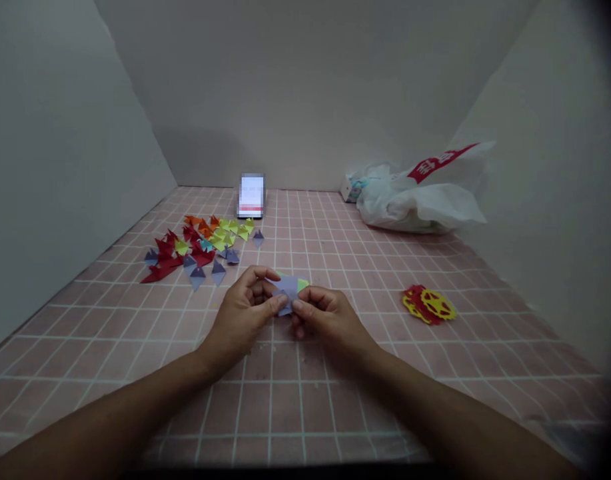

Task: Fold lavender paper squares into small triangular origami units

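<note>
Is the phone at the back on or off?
On. The phone has a bright, pale screen with a red strip low down.

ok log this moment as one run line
left hand: pinches purple paper; right hand: pinches same paper; folded pieces: left side; cutouts: right side

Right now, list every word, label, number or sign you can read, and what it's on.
No text can be read for certain.
Bag: white characters on red, too small and creased to read.
Phone: screen blurred into blocks, unreadable.
Box: teal print, too small to tell if it's lettering.
Held paper: no writing visible.
</note>
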`<action>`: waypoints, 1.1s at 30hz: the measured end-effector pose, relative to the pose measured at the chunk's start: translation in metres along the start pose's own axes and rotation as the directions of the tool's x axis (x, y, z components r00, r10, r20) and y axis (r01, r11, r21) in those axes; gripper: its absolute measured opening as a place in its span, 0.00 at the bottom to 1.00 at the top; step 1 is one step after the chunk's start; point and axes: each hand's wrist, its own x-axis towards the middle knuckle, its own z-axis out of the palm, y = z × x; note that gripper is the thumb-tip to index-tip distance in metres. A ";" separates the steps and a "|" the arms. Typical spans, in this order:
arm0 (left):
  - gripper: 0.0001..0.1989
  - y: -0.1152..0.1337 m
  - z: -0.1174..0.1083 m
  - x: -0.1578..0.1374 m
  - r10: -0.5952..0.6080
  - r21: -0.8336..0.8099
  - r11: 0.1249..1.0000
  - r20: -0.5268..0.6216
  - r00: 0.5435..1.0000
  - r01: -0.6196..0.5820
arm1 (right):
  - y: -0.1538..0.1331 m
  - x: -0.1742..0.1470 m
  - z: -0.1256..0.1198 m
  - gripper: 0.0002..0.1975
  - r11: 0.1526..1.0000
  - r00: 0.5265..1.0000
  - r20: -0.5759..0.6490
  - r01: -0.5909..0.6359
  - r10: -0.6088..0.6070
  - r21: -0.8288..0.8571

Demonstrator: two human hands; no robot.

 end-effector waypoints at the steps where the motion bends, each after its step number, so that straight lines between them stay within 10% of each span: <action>1: 0.14 -0.001 0.000 0.000 0.013 -0.007 1.000 -0.010 1.000 -0.013 | 0.000 0.000 0.000 0.15 1.000 1.000 0.003 0.001 -0.001 0.008; 21: 0.10 -0.004 -0.001 0.002 0.057 0.086 0.995 0.005 0.998 -0.057 | 0.003 0.003 0.000 0.15 0.998 0.999 -0.033 0.006 -0.004 0.070; 33: 0.11 -0.004 -0.003 0.004 -0.046 0.024 0.999 0.052 0.998 0.045 | -0.002 0.005 -0.001 0.10 0.976 0.975 -0.048 0.219 -0.219 -0.006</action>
